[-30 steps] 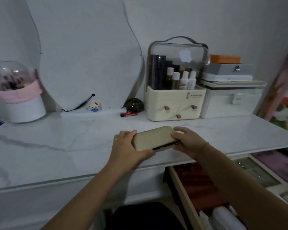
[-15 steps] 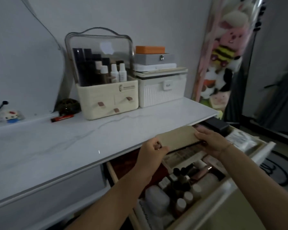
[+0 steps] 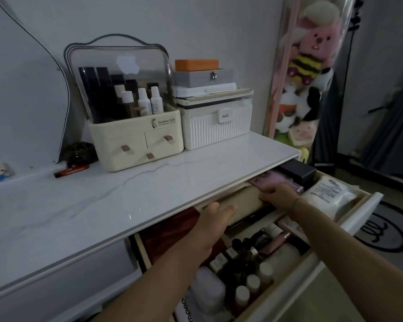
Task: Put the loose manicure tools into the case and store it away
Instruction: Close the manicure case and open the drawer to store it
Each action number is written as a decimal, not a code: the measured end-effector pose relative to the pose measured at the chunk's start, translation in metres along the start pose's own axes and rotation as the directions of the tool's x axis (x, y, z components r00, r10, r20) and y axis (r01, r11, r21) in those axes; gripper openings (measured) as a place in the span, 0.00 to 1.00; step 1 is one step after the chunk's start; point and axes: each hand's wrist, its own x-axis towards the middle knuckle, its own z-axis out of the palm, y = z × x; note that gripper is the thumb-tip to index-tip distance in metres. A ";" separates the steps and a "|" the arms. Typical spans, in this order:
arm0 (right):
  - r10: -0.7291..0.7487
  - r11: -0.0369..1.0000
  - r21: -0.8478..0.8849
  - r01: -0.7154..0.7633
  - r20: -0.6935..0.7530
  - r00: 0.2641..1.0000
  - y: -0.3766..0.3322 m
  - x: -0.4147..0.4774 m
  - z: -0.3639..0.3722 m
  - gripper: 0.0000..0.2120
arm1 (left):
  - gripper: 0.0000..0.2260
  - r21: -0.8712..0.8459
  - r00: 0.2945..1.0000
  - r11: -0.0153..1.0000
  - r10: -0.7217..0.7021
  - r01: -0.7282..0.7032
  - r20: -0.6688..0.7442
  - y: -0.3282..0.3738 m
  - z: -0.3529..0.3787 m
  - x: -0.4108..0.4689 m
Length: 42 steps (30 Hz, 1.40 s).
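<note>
The beige textured manicure case (image 3: pixel 242 201) is closed and lies in the back part of the open drawer (image 3: pixel 349 219), partly under the edge of the marble tabletop (image 3: pixel 149 196). My left hand (image 3: pixel 215 220) rests on the case's left end. My right hand (image 3: pixel 278 196) grips its right end, fingers curled over the top. Both hands touch the case. I see no loose manicure tools.
The drawer holds several bottles (image 3: pixel 247 282), a pink tube (image 3: pixel 276 244), a white packet (image 3: pixel 328 194), a pink pouch (image 3: pixel 275 178) and a black box (image 3: pixel 297 170). On the tabletop stand a cosmetics organizer (image 3: pixel 135 135) and a white ribbed box (image 3: pixel 216 126). Plush toys (image 3: pixel 307 66) hang at the right.
The case has gone from the tabletop, out over the open drawer, then down into its back part under the table edge. Both hands stayed on it and my view swung right.
</note>
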 end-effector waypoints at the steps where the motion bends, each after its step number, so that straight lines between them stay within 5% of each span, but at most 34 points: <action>1: -0.016 0.999 -0.040 0.017 0.014 1.000 0.002 0.001 0.001 0.08 | 0.34 0.009 1.000 1.000 0.008 -0.007 -0.006 -0.001 -0.002 -0.001; 7: -0.120 0.961 -0.257 0.106 -0.040 0.992 0.000 -0.007 0.003 0.13 | 0.35 0.163 0.996 0.982 0.094 -0.093 -0.004 -0.001 -0.009 -0.019; 9: -0.250 0.942 -0.239 0.236 -0.029 0.968 -0.007 -0.027 -0.003 0.25 | 0.36 0.302 0.989 0.941 0.148 -0.150 0.030 0.001 -0.010 -0.033; 13: -0.380 0.899 -0.124 0.420 0.254 0.889 -0.014 -0.092 -0.024 0.43 | 0.44 0.594 0.940 0.730 0.237 -0.339 0.246 0.002 -0.005 -0.070; 16: -0.368 0.866 -0.186 0.464 0.390 0.844 -0.003 -0.130 -0.034 0.48 | 0.51 0.752 0.903 0.508 0.155 -0.420 0.400 -0.005 0.001 -0.093; 20: -0.351 0.868 -0.172 0.467 0.452 0.820 0.009 -0.152 -0.037 0.51 | 0.54 0.805 0.893 0.397 0.100 -0.441 0.440 -0.018 0.008 -0.107; 32: -0.443 0.884 -0.060 0.464 0.214 0.871 -0.004 -0.122 -0.003 0.48 | 0.52 0.938 0.960 0.284 0.248 -0.200 0.130 -0.027 -0.028 -0.089; 42: -0.518 0.810 -0.299 0.504 0.035 0.855 -0.041 -0.047 0.052 0.44 | 0.41 0.977 0.896 0.209 0.439 -0.039 -0.058 -0.030 -0.101 -0.065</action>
